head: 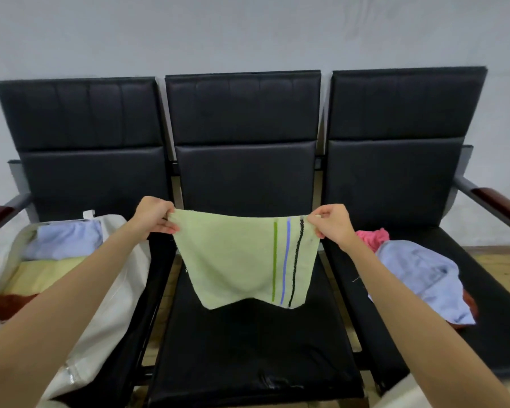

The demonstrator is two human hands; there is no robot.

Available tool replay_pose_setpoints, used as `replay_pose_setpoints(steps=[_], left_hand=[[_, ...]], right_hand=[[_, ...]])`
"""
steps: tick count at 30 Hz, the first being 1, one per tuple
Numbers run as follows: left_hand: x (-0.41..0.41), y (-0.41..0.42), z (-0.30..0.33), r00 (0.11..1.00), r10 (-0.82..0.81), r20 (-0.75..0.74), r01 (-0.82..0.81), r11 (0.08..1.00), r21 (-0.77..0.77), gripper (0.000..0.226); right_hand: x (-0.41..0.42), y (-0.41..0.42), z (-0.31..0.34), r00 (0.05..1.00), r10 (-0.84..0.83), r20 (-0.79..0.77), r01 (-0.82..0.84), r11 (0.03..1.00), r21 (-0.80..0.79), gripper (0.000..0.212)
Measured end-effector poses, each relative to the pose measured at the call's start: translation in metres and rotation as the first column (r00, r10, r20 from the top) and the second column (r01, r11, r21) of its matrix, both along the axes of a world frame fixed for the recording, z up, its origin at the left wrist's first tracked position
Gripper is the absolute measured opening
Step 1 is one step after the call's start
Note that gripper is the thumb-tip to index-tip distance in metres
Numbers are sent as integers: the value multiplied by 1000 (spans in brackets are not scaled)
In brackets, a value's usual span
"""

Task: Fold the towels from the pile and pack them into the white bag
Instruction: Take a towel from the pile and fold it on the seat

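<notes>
— Green towel point(236, 260)?
— Held up over the middle seat point(248, 343), top corners pinched: left hand point(153, 216), right hand point(331, 223), fingers clenched on cloth
— White bag point(115, 304)?
— Left seat, folded towels inside; pile point(424, 275) on right seat

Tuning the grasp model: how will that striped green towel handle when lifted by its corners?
Likely floppy: the striped green towel, pinched at its top corners by the left hand and right hand, sags between them. Probably light, since fingertip pinches hold it. Cloth texture suggests little slip.
</notes>
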State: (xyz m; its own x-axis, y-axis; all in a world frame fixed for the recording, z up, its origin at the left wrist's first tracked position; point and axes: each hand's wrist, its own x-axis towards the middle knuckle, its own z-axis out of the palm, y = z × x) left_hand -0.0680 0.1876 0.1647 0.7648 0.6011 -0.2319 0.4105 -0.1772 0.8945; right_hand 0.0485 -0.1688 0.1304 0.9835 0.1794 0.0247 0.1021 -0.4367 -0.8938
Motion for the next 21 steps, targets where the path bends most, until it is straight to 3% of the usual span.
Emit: replay_pose_setpoints(steps=[5,13,21], left_hand=[[40,-5,5,991,28,132,-46,990,133,21],[74,-9,24,936,79,344,-170,954,245,27],[6,-14,-44,933,76,351,-135,980,146,27]], right_hand=[[24,18,6,993,-61,100,62,998,-11,15],[46,29,26,954,-147,262,123,987,104,21],[-3,14,-23,944,-168,284,130,980,148,14]])
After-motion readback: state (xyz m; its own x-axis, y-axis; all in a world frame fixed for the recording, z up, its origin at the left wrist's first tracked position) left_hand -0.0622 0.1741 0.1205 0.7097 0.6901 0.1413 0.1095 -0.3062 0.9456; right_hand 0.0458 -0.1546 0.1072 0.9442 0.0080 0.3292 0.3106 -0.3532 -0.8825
